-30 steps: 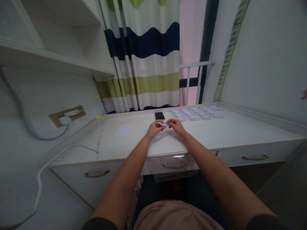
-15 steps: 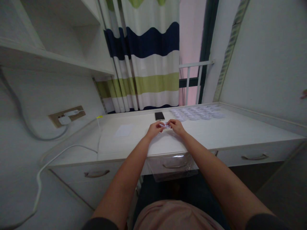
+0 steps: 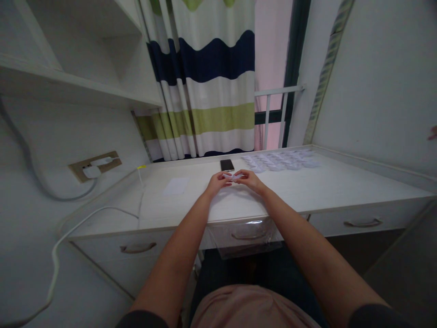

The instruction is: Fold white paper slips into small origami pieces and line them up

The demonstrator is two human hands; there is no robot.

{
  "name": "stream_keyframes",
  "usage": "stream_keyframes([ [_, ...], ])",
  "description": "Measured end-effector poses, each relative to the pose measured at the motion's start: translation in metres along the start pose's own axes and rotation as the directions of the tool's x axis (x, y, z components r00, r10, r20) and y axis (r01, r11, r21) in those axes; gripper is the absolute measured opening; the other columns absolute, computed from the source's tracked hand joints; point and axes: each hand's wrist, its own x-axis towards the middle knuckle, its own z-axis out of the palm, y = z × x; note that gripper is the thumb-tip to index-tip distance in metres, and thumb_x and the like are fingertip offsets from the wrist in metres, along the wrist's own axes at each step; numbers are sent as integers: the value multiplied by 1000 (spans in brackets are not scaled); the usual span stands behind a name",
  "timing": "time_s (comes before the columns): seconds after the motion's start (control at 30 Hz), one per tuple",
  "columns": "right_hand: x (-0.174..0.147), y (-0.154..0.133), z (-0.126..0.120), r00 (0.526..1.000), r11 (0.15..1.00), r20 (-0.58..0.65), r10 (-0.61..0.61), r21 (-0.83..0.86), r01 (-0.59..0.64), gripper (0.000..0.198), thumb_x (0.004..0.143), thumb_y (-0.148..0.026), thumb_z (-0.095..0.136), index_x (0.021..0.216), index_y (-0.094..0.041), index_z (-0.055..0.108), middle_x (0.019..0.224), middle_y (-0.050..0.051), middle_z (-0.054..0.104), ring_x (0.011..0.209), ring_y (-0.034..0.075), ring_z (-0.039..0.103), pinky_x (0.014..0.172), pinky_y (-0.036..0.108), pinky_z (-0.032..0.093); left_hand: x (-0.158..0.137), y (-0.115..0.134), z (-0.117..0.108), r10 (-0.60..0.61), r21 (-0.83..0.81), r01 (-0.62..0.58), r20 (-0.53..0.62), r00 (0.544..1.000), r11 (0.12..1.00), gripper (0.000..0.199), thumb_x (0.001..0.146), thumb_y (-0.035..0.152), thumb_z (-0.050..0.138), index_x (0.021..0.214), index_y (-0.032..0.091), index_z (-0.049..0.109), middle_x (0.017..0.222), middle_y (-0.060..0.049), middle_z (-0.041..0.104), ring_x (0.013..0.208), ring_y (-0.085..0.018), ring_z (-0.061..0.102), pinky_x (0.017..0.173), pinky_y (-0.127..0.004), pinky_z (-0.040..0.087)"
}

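Observation:
My left hand (image 3: 217, 183) and my right hand (image 3: 250, 179) meet above the middle of the white desk (image 3: 198, 205). Between them is a small piece of folded white paper (image 3: 233, 177), its left end pinched by my left fingers and its right end by my right fingers. The fingers partly cover it, so its exact shape is hard to make out. Just behind the hands lies a black phone (image 3: 227, 165). Rows of similar white folded pieces (image 3: 280, 160) rest on the desk to the back right. A flat stack of white paper (image 3: 176, 186) lies left of my left hand.
A clear plastic bag (image 3: 244, 239) hangs at the desk's front edge, over a drawer handle. On the left, a white cable (image 3: 99, 210) crosses the desk near a wall socket (image 3: 95, 166). A striped curtain (image 3: 218, 95) hangs behind the desk.
Both hands have shifted slightly left, and their fingers have changed position on the white paper, which now looks straighter between them. The other things lie as before.

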Motion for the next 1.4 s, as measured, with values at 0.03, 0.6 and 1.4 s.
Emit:
stream_keyframes([
  [0.03,0,0,0,1000,1000,9,6,13,-7,34,56,-39,71,77,-14,63,67,2,64,59,12,56,58,25,44,0,0,-1,-5,-19,5,-6,1000,1000,35,52,31,76,78,13,60,75,-1,64,71,-12,60,73,-31,49],
  [0.6,2,-5,-8,992,985,39,117,-130,-111,31,60,-43,68,60,-12,66,56,6,64,53,13,56,54,23,42,2,-1,-4,-8,-44,8,4,1000,999,36,50,33,78,72,8,64,73,-5,65,70,-13,61,79,-35,51],
  [1.4,6,13,-6,999,986,-9,-31,-162,29,26,60,-35,68,75,-14,67,57,3,63,52,12,55,52,23,42,4,-10,-8,206,512,-193,32,978,837,15,65,29,64,64,14,66,58,-2,63,57,-12,56,58,-23,44],
])
